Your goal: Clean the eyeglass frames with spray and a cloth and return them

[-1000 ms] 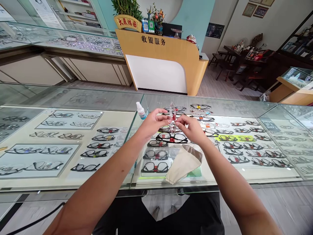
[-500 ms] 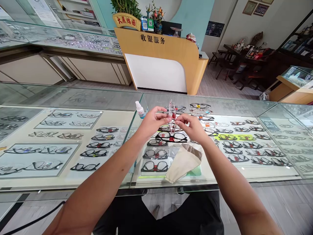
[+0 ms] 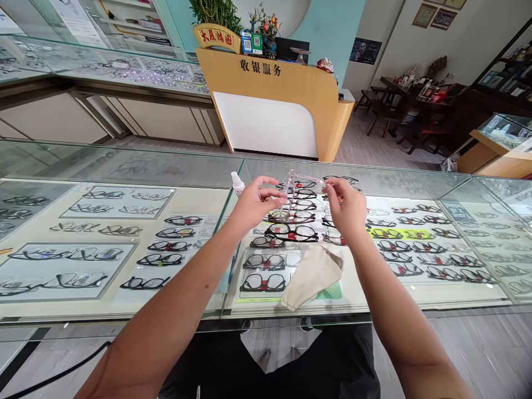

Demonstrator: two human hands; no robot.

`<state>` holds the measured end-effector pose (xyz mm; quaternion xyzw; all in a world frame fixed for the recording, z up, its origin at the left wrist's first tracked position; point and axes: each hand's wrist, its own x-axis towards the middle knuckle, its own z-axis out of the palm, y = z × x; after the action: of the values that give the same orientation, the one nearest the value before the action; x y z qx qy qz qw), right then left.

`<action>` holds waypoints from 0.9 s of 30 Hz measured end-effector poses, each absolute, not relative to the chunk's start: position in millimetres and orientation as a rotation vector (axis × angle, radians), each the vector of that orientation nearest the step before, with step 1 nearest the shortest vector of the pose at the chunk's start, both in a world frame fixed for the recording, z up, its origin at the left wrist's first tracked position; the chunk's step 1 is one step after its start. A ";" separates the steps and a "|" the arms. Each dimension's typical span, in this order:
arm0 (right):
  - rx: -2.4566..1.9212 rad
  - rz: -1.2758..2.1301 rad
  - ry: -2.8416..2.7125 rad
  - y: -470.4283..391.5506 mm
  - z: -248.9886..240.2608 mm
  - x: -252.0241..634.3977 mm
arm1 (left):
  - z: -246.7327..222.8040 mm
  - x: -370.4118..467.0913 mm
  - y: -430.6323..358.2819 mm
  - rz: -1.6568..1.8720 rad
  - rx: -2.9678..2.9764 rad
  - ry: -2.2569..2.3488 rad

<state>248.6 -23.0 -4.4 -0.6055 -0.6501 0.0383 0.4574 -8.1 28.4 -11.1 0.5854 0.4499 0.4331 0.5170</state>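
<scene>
Above the glass counter I hold a pair of clear-framed eyeglasses [image 3: 291, 194], its front turned edge-on to me. My left hand [image 3: 260, 200] pinches the frame front between thumb and fingers. One temple arm stretches out to the right, and my right hand [image 3: 346, 205] grips its end. Below my hands a beige cloth [image 3: 315, 275] lies crumpled on the counter top. Beside my left hand stands a small white spray bottle [image 3: 237, 182], partly hidden by the fingers. A black pair of eyeglasses [image 3: 291, 233] with a red tag shows just under the held pair.
Rows of eyeglasses [image 3: 432, 246] fill the glass display counter [image 3: 199, 311] on both sides. Its front edge runs close to my lap. Across the aisle stands a wooden cashier desk [image 3: 270, 83] with plants on it. A dark table [image 3: 419, 91] is at the far right.
My right hand has moved right and slightly up, swinging one temple arm of the clear eyeglasses outward. My left hand keeps hold of the frame, which has tilted a little.
</scene>
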 end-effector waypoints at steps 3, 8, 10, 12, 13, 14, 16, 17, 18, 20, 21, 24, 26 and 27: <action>-1.378 -0.021 -1.544 -25.2 -1.8 246.2 | -10.7 -4.5 24.5 1.045 1.406 1.074; -1.258 -0.075 -1.503 -30.3 -6.3 232.3 | -10.2 5.2 18.2 1.059 1.329 1.058; -1.274 -0.022 -1.589 -31.6 -9.6 226.1 | -10.1 8.5 16.1 1.060 1.306 1.047; -1.300 0.049 -1.695 -31.8 -12.1 221.3 | -10.0 11.2 13.9 1.046 1.301 1.039; -1.315 0.078 -1.728 -31.5 -13.0 219.6 | -10.0 12.3 12.9 1.039 1.302 1.031; -1.330 0.102 -1.743 -31.1 -13.7 218.5 | -10.1 13.3 12.0 1.034 1.302 1.021; -1.355 0.145 -1.743 -30.1 -14.6 217.4 | -10.8 14.8 10.9 1.031 1.304 0.998; -1.363 0.161 -1.736 -29.6 -14.9 217.3 | -11.4 15.5 10.6 1.032 1.304 0.989; -1.367 0.172 -1.729 -29.3 -15.1 217.3 | -12.1 16.0 10.6 1.034 1.303 0.983; -1.365 0.195 -1.719 -29.1 -15.7 217.2 | -13.9 16.9 10.9 1.039 1.302 0.982; -1.361 0.209 -1.715 -29.1 -16.0 216.9 | -14.8 17.4 11.0 1.042 1.303 0.985; -1.357 0.253 -1.700 -29.3 -17.3 215.2 | -16.4 18.8 10.6 1.052 1.312 0.992; -1.362 0.260 -1.688 -29.2 -18.0 214.3 | -16.2 19.5 9.7 1.056 1.312 0.996; -1.366 0.258 -1.679 -29.0 -18.3 214.0 | -15.8 19.7 9.2 1.061 1.310 0.999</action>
<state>214.0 -29.0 -18.3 -0.5557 -0.6830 0.1048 0.4623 19.7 9.2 -15.8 0.5550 0.4232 0.4496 0.5574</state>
